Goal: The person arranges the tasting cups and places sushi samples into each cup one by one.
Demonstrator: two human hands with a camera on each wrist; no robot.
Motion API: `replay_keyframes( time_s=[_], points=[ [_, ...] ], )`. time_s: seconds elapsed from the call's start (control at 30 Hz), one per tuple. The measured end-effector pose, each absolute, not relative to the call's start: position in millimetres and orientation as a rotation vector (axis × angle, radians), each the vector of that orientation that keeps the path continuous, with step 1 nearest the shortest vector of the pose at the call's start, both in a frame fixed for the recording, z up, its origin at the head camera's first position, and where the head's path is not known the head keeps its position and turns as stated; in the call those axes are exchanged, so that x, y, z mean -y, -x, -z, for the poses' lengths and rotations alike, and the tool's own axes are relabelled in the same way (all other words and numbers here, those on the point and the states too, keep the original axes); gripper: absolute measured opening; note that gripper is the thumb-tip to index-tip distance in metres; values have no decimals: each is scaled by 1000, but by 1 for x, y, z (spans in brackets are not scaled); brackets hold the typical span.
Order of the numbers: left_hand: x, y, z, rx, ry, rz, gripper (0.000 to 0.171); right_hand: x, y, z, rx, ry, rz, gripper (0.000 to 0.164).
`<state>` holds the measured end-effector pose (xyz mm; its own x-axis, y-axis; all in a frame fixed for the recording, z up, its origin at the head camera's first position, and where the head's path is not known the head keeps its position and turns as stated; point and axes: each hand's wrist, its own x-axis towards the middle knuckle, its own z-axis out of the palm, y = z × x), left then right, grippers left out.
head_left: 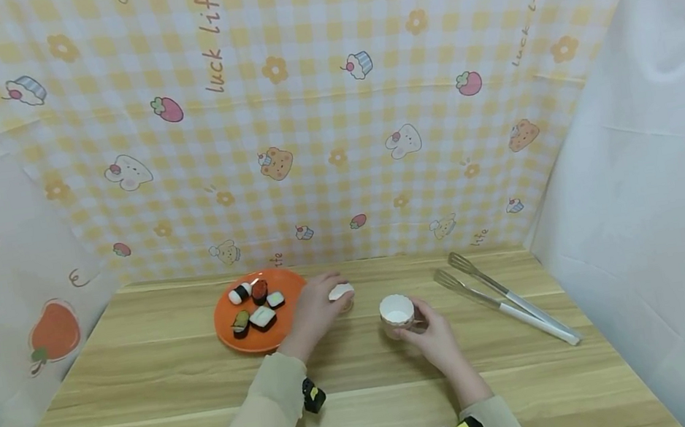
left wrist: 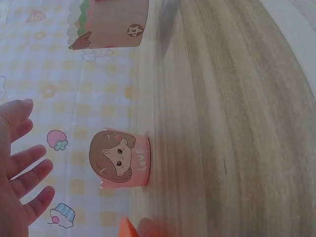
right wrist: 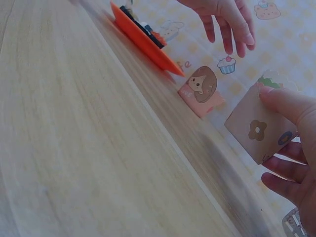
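My right hand [head_left: 434,336] grips a pale paper baking cup [head_left: 397,312] between thumb and fingers. A brown flower print shows on this cup [right wrist: 256,116] in the right wrist view, where it is held tilted and just off the table. Over a smaller pink paper cup [left wrist: 140,163], printed with a girl's face and "LOVE", hovers my left hand [head_left: 319,305]. The fingers of that hand [left wrist: 22,173] are spread, apart from the pink cup in the left wrist view. The pink cup [right wrist: 200,96] stands upright on the table.
An orange plate [head_left: 225,334] with several toy sushi pieces [head_left: 263,318] is at the left, partly behind my left hand. Metal tongs [head_left: 516,309] with slotted heads lie at the right. A checked cloth [head_left: 327,112] hangs behind the wooden table [head_left: 143,391].
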<state>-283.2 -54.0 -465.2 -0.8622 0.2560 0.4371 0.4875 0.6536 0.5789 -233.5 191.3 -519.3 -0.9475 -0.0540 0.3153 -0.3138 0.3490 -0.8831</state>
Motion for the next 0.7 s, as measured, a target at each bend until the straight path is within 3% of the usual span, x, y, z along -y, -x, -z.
replay_keyframes(
  time_s=[0.7],
  points=[
    [46, 269, 459, 2457, 765, 1070, 24, -189, 231, 515, 2416, -313, -1634, 64]
  ],
)
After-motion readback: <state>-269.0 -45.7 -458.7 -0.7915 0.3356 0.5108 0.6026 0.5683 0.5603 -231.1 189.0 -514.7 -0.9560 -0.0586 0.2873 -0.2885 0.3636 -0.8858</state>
